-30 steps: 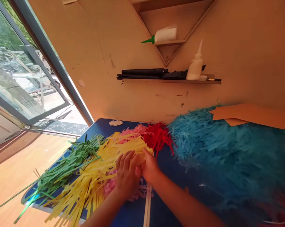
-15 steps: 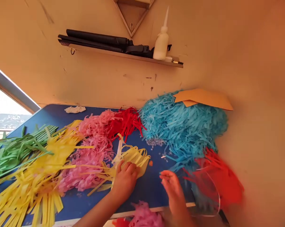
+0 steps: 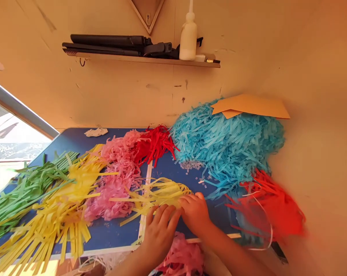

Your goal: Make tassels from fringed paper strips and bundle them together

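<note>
One bunch of pale yellow fringed paper (image 3: 164, 191) lies near the front of the blue table (image 3: 104, 239), its strips fanning left across a white line. The left hand (image 3: 160, 228) lies at its near edge, fingers slightly parted; the right hand (image 3: 195, 212) meets it with fingers curled in. Whether either grip pinches the paper cannot be told, as the undersides are hidden.

Judging by how things lie, the cutting into strips looks done for this bunch, while gathering looks only partway: its strips are loose and uneven, and no tie shows on it. Further left, a larger yellow fringe pile (image 3: 75, 188) and a green fringe pile (image 3: 47, 180) lie spread out. Pink shredded paper (image 3: 110, 199), red paper strips (image 3: 156, 143) and a big turquoise shredded-paper heap (image 3: 219, 145) are already in separate colour groups.
</note>
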A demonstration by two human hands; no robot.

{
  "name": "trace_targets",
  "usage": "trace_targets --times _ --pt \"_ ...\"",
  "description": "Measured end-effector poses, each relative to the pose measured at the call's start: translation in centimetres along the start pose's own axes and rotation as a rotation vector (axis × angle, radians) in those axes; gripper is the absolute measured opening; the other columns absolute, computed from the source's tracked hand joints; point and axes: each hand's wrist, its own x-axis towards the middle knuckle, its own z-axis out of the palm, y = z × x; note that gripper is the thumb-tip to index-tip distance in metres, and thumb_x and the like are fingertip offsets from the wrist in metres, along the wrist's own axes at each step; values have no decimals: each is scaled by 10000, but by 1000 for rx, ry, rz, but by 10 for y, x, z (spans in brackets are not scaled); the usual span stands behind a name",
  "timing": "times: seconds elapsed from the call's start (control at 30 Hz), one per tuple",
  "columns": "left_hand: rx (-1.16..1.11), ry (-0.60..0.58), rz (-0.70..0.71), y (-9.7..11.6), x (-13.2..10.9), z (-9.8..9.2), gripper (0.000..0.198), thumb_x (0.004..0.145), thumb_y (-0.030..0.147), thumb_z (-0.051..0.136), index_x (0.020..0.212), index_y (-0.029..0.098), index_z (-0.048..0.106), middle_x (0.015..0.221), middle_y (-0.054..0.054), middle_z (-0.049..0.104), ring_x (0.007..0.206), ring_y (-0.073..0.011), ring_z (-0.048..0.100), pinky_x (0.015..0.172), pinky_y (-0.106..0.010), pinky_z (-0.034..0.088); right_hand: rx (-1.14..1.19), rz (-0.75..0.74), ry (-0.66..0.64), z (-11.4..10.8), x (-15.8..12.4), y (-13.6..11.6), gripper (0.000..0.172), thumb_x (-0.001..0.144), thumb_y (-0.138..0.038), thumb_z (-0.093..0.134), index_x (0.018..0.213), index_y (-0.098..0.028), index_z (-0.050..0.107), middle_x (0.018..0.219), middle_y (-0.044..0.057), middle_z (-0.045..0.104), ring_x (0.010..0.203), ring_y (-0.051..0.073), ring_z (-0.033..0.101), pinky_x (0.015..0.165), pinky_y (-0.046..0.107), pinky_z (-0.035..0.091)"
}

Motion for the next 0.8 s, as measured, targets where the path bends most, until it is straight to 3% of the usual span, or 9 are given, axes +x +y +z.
trace_targets --times 0.1,0.2,0.3,0.37,0.43,0.5,0.57,0.63,0.8 --pt "24 -70 -64 4 -8 13 235 878 101 520 965 245 685 945 -33 733 925 -233 629 924 -413 331 -22 11 -7 -3 -10 -4 140 873 -125 557 786 -197 641 773 33 714 749 197 612 715 350 271" --pt "72 -42 -123 3 -14 19 160 875 135 569 863 248 682 872 -28 726 862 -236 627 895 -420 336 -41 2 -26 -4 -19 -8 150 850 -107 559 756 -198 632 736 20 697 728 189 600 711 351 263" --pt "19 9 -79 3 -19 19 181 890 155 551 957 253 687 1002 -54 738 980 -250 631 969 -434 319 -35 -3 -58 -3 -23 -12 164 866 -131 553 733 -195 625 718 21 689 717 188 595 708 351 264" --pt "-28 -22 -45 2 -20 18 257 886 116 509 1026 251 677 1057 -50 740 1044 -246 629 1016 -434 291 -24 14 -83 -4 -22 -16 187 890 -152 538 729 -192 624 727 31 694 727 193 604 714 352 274" --pt "-40 -60 -68 -3 -21 17 310 855 63 492 1023 250 674 1006 -32 753 1020 -230 646 1036 -428 270 2 45 -114 -7 -21 -19 192 891 -144 517 748 -191 635 751 43 707 753 201 621 749 355 300" --pt "-38 -79 -110 -9 -22 14 335 812 28 502 990 252 676 947 -14 763 989 -220 663 1058 -428 247 71 35 -174 -12 -18 -23 157 859 -149 533 911 -192 675 909 64 738 867 224 645 870 384 325" --pt "-55 -88 -124 -15 -24 10 370 775 13 507 986 263 679 918 0 770 961 -210 674 1087 -429 218 161 -48 -276 -16 -15 -25 378 822 -208 586 1197 -185 625 1189 98 692 1083 263 613 1051 450 253" --pt "-92 -87 -116 -18 -27 5 393 762 19 503 1007 270 681 914 3 777 939 -206 681 1116 -429 188 214 -155 -389 -17 -10 -27 620 806 -306 640 1392 -169 493 1379 129 575 1279 303 496 1158 507 103" --pt "-171 -76 -89 -21 -35 0 375 774 75 515 1039 274 690 955 -7 786 925 -212 692 1151 -431 152 126 -197 -464 -9 6 -18 913 705 -625 734 1453 -179 457 1480 172 459 1397 400 328 1158 606 -101"
